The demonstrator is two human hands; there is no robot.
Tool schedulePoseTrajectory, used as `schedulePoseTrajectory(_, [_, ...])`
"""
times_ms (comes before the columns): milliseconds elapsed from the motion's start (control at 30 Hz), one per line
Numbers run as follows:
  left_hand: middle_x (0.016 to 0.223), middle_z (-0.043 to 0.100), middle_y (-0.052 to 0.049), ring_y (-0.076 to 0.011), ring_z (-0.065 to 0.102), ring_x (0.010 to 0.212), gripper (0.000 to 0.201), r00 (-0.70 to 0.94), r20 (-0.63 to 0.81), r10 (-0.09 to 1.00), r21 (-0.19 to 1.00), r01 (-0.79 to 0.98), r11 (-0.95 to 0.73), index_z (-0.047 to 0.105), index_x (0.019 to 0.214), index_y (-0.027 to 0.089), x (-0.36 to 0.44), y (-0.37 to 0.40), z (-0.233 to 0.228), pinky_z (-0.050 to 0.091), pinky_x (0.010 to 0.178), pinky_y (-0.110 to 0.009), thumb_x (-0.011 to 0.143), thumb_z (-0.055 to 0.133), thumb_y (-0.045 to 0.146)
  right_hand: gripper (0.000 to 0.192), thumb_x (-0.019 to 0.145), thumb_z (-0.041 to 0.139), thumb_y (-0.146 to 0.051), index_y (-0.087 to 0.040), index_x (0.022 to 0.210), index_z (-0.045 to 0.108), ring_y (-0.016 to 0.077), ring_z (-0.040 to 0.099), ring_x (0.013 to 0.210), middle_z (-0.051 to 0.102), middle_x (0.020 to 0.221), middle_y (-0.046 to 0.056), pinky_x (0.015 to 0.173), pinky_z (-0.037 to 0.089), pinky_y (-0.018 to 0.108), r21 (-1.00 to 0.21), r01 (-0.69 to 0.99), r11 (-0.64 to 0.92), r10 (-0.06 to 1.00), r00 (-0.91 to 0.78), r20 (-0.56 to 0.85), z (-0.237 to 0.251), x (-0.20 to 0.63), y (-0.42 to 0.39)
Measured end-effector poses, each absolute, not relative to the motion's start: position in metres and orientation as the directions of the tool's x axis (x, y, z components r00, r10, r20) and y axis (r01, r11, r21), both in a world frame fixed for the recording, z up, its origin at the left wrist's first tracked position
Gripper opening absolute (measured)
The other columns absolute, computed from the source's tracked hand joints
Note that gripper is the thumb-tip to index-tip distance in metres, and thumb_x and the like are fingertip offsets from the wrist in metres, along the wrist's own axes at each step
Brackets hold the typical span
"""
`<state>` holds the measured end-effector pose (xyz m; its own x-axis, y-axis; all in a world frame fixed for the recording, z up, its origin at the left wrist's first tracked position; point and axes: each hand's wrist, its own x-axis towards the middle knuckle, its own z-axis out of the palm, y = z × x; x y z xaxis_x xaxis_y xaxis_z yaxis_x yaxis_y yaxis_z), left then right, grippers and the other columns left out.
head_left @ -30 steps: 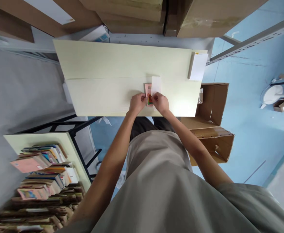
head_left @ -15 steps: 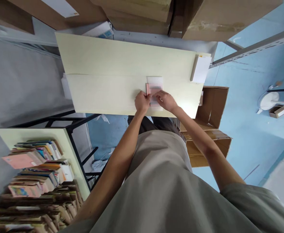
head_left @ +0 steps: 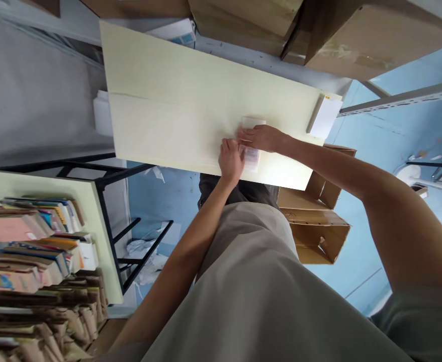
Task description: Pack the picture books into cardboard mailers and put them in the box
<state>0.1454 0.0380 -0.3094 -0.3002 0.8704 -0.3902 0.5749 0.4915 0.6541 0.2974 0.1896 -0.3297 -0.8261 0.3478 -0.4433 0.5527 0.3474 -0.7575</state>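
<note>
A small pink booklet inside a clear plastic sleeve (head_left: 252,157) lies flat on the pale table (head_left: 175,110), near its front edge. My right hand (head_left: 260,138) lies flat across the upper part of the sleeve, palm down, fingers stretched to the left. My left hand (head_left: 231,160) presses on the sleeve's left edge, fingers curled. Most of the booklet is hidden under the two hands.
A white pad (head_left: 326,116) sits at the table's right end. Open cardboard boxes (head_left: 319,221) stand on the blue floor to the right. Large cartons (head_left: 281,25) are stacked behind the table. A side table with stacked books (head_left: 35,251) is at left.
The booklet went from half out of the sleeve to fully inside it. My right hand moved up and laid flat over the sleeve. The view swung left.
</note>
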Motion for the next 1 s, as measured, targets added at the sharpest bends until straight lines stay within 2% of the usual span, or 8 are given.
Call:
schedulePoseTrajectory(100, [0.16,0.061,-0.031,-0.053,0.05,0.157,0.069,-0.191,-0.424,0.886,0.654,0.612,0.445,0.064,0.145,0.014,0.174,0.029,-0.303,0.045,0.129,-0.062,0.094,0.093,0.051,0.023,0.102,0.07,-0.013,-0.027,0.114,0.084,0.0265,0.064,0.157,0.081,0.146,-0.002,0.108,0.067,0.047,-0.722,0.579,0.38,0.345,-0.812,-0.47,-0.335,0.299,0.195])
schedulePoseTrajectory(167, [0.165,0.056,-0.035,-0.0558,0.049,0.157,0.083,-0.177,-0.447,0.877,0.612,0.654,0.444,0.059,0.154,0.009,0.189,0.029,-0.304,0.045,0.129,-0.065,0.091,0.096,0.048,0.025,0.104,0.068,-0.018,-0.027,0.12,0.084,0.0266,0.066,0.154,0.082,0.145,-0.001,0.11,0.066,0.047,-0.717,0.525,0.458,0.337,-0.849,-0.407,-0.333,0.302,0.199])
schedulePoseTrajectory(333, [0.163,0.06,-0.033,-0.0478,0.061,0.146,0.071,-0.171,-0.447,0.878,0.506,0.761,0.406,0.053,0.163,0.007,0.195,0.039,-0.307,0.059,0.117,-0.057,0.102,0.079,0.032,0.057,0.101,0.069,-0.023,-0.019,0.158,0.067,0.0339,0.051,0.167,0.061,0.175,0.01,0.124,0.056,0.053,-0.556,0.178,0.812,-0.006,-0.95,-0.312,-0.318,0.308,0.21])
schedulePoseTrajectory(433, [0.15,0.068,-0.031,-0.0413,0.072,0.13,0.052,-0.091,-0.448,0.889,0.543,0.763,0.351,0.061,0.152,0.007,0.18,0.04,-0.304,0.064,0.105,-0.048,0.103,0.071,0.02,0.068,0.103,0.069,-0.026,-0.018,0.169,0.057,0.0339,0.045,0.171,0.051,0.183,0.012,0.129,0.052,0.054,-0.476,0.086,0.875,-0.088,-0.939,-0.333,-0.309,0.308,0.215])
schedulePoseTrajectory(567, [0.127,0.076,-0.023,-0.0317,0.079,0.109,0.02,-0.036,-0.369,0.929,0.65,0.705,0.285,0.07,0.125,0.014,0.151,0.024,-0.298,0.062,0.094,-0.039,0.108,0.062,0.02,0.054,0.11,0.058,-0.019,-0.023,0.164,0.063,0.03,0.048,0.169,0.056,0.178,0.009,0.131,0.05,0.052,-0.418,0.12,0.9,-0.051,-0.926,-0.374,-0.302,0.303,0.217])
schedulePoseTrajectory(633, [0.119,0.078,-0.019,-0.029,0.079,0.103,0.015,-0.054,-0.318,0.946,0.698,0.663,0.272,0.069,0.118,0.017,0.138,0.011,-0.296,0.061,0.09,-0.037,0.112,0.059,0.025,0.048,0.113,0.054,-0.019,-0.026,0.158,0.07,0.0289,0.052,0.166,0.063,0.172,0.007,0.129,0.051,0.052,-0.409,0.182,0.894,0.003,-0.916,-0.401,-0.299,0.298,0.219])
schedulePoseTrajectory(800, [0.116,0.082,-0.016,-0.0281,0.081,0.103,0.031,-0.22,-0.312,0.924,0.744,0.549,0.381,0.071,0.121,0.019,0.116,-0.017,-0.293,0.058,0.09,-0.034,0.12,0.051,0.042,0.035,0.114,0.064,-0.042,-0.031,0.142,0.081,0.0329,0.072,0.137,0.083,0.14,0.006,0.115,0.057,0.049,-0.483,0.418,0.77,0.129,-0.843,-0.523,-0.29,0.275,0.24])
schedulePoseTrajectory(1000, [0.106,0.082,-0.012,-0.0273,0.079,0.096,0.044,-0.407,-0.403,0.82,0.771,0.332,0.544,0.073,0.118,0.022,0.107,-0.032,-0.294,0.058,0.084,-0.033,0.118,0.053,0.06,0.052,0.1,0.081,-0.069,-0.021,0.118,0.087,0.0326,0.076,0.109,0.083,0.109,0.008,0.104,0.059,0.048,-0.498,0.592,0.634,0.221,-0.755,-0.617,-0.301,0.235,0.27])
